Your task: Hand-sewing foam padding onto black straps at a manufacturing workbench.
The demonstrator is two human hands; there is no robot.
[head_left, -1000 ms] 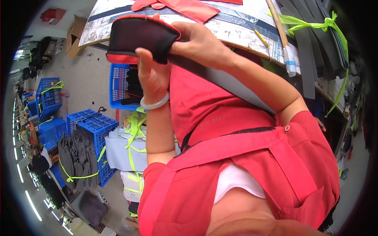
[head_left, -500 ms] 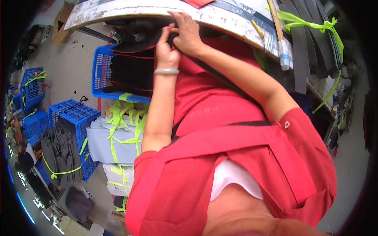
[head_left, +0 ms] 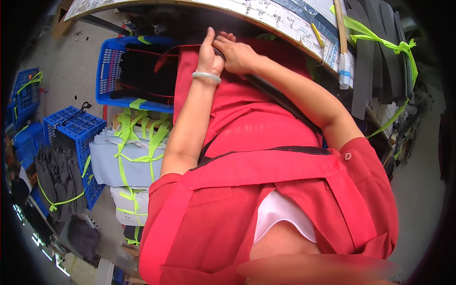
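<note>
My left hand (head_left: pixel 209 53), with a pale bangle on its wrist, and my right hand (head_left: pixel 236 54) meet just below the curved front edge of the work table (head_left: pixel 266 19). Both pinch the end of a dark grey strip (head_left: pixel 280 102) that runs back along my right forearm over my red clothing. To the left of the hands, a blue crate (head_left: pixel 107 71) under the table holds black pieces with red edging (head_left: pixel 142 71). What lies between the fingertips is partly hidden.
Bundles of pale sheets tied with green tape (head_left: pixel 130 156) are stacked on the floor at left, with more blue crates (head_left: pixel 71 128) and dark bundled pieces (head_left: pixel 54 175). Grey stacked pieces tied with green tape (head_left: pixel 380 52) lie on the table at right beside a wooden stick (head_left: pixel 341 23).
Both hands came down from above the table to its front edge. The black and red piece they held went down toward the blue crate. The view tilted downward.
</note>
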